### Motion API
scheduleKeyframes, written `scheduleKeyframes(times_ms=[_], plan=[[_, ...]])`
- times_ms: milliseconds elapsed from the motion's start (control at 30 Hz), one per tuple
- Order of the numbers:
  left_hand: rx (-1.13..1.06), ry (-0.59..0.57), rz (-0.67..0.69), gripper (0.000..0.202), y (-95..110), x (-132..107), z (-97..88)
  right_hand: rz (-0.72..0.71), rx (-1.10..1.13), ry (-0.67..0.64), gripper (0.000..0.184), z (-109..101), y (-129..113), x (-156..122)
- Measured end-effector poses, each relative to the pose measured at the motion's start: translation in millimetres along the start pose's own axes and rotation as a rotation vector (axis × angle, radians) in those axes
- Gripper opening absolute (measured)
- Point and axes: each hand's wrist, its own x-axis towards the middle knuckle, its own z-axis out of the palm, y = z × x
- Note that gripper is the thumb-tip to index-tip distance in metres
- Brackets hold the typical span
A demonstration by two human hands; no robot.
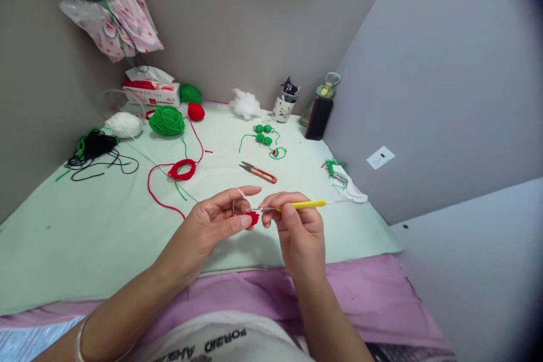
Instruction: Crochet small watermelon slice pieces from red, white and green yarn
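A small piece of red crochet (pixel 254 218) is above the near part of the surface (pixel 348 237), pinched between thumb and fingers in the left-hand grip (pixel 216 218). The forefinger of that grip stretches out to the right, with a strand of white yarn (pixel 242 194) at it. Just beside, the right-hand grip (pixel 300 231) pinches the yellow handle of a hook (pixel 303 204), thumb against fingers. The step in hand looks like working a stitch: the hook's thin metal end is at the red piece, though whether it has caught the white strand is too small to tell. The next move seems to call for keeping the strand taut and drawing it through with the tip, while the left pinch steadies the red piece.

The hook's working end points left; its long axis lies nearly level across the view, rising very slightly to the right, where a second thin metal end sticks out beyond the handle. The red piece is too covered by fingers to give it a clear long axis.

Farther out, orange-handled snips (pixel 259 172) lie beyond the hands, blades pointing left and away. To their left is a ring of red yarn (pixel 182 169); behind them sit small green balls (pixel 263 134), and white stuffing (pixel 245 104) lies near the wall.
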Motion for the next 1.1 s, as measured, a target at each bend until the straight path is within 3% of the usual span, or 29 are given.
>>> scheduleKeyframes(times_ms=[133,233,433,600,667,733,833,967,1100], plan=[[0.037,0.022,0.002,0.031,4,-3,1.6,0.007,0.067,-0.041,0.02,1,-3,1],[0.058,0.03,0.012,0.029,5,-4,0.7,-0.044,-0.018,-0.069,0.02,-1,-4,-2],[0.151,0.025,0.086,0.03,-1,-5,-3.4,-0.312,-0.404,-0.088,0.022,-2,-9,-10],[0.162,0.058,0.126,0.032,-1,-6,2.4,-0.569,-0.773,-0.17,0.025,-1,-8,-17],[0.162,0.074,0.124,0.036,0,-7,5.4,-0.639,-0.821,-0.157,0.026,0,-5,-19],[0.179,0.085,0.127,0.039,3,-8,7.3,-0.614,-0.749,-0.096,0.026,1,-2,-18],[0.216,0.064,0.141,0.04,7,-8,7.4,-0.447,-0.457,-0.01,0.022,0,2,-12],[0.305,-0.075,0.119,0.041,14,-5,3.0,-0.222,-0.145,-0.065,0.019,-2,1,-3],[0.395,-0.083,0.14,0.036,18,-3,-1.8,-0.177,-0.152,-0.13,0.021,-4,-3,-3]])
